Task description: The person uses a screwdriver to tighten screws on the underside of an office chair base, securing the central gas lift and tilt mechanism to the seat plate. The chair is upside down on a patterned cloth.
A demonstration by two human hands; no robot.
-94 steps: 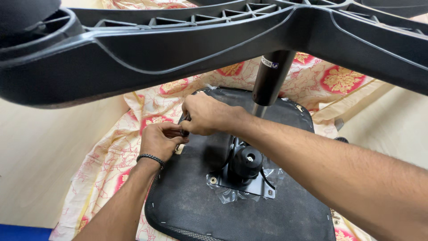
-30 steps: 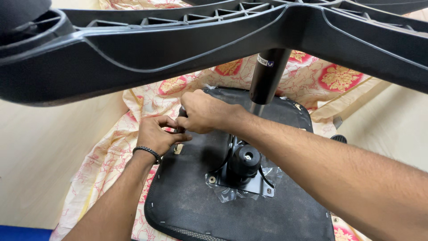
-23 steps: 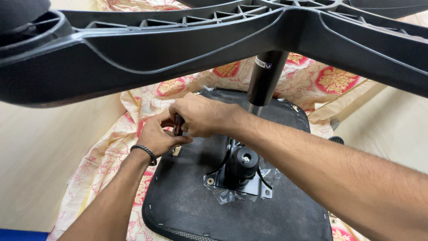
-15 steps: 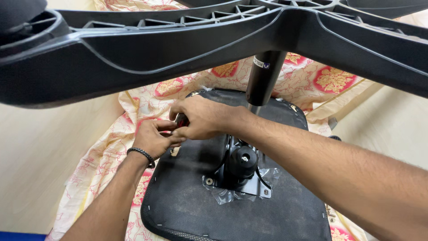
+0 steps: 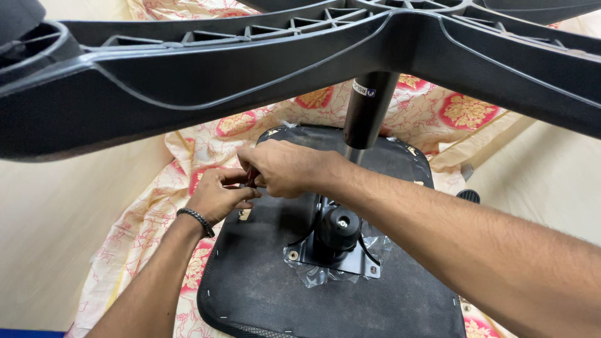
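Observation:
An office chair lies upside down: its black fabric seat underside (image 5: pixel 269 281) faces up, and the black star base (image 5: pixel 206 81) fills the top of the view. A black gas column (image 5: pixel 365 109) runs down to a metal mounting plate (image 5: pixel 332 256). My left hand (image 5: pixel 219 197) and my right hand (image 5: pixel 282 169) meet at the seat's left edge. Both pinch a small dark reddish-handled tool (image 5: pixel 250 178), mostly hidden by the fingers. A dark bracelet (image 5: pixel 195 220) circles my left wrist.
A floral cream and red cloth (image 5: pixel 156 206) lies under the seat on a pale floor (image 5: pixel 56 231). Clear plastic wrap (image 5: pixel 319 275) is crumpled around the mounting plate. A black knob (image 5: pixel 468 195) shows at the seat's right side.
Both hands stayed together at the seat's left edge, with small shifts of the fingers around the tool. The view drifted slightly.

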